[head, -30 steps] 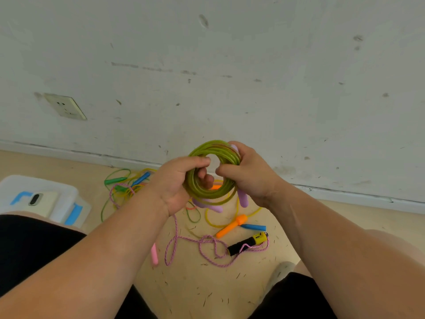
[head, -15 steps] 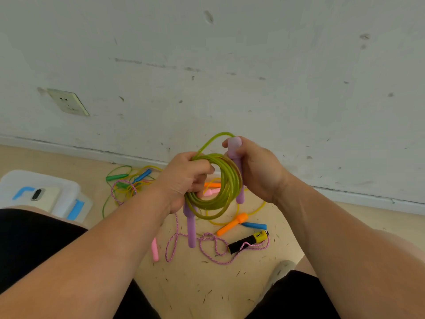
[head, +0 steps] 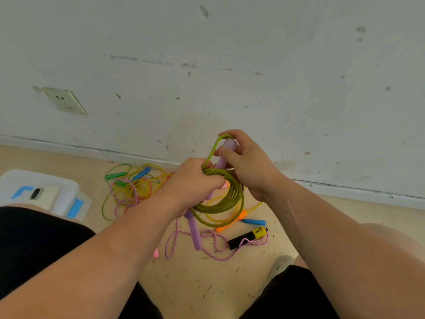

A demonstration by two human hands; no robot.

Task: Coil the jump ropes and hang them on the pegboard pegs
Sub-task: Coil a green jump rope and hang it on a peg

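A green jump rope (head: 226, 202) is wound into a coil held above the floor. My left hand (head: 192, 183) grips the coil's left side. One purple handle (head: 195, 231) hangs down below that hand. My right hand (head: 245, 162) pinches the other purple handle (head: 226, 150), with a loose green loop arching over it. More jump ropes lie on the floor: a tangle of green, yellow and pink ones (head: 133, 187) to the left, and a pink braided rope with a black and yellow handle (head: 247, 238) under the coil. No pegboard is in view.
A white wall (head: 230, 65) with a socket (head: 65, 100) stands close ahead. A white plastic box (head: 46, 192) with a phone on it sits at the left. An orange handle (head: 232, 223) and a blue handle (head: 253, 222) lie under the coil. My knees frame the floor.
The coil has dropped from upright between both hands to hanging lower. One purple handle has swung down below my left hand. My right hand has lifted the other handle, pulling out a green loop.
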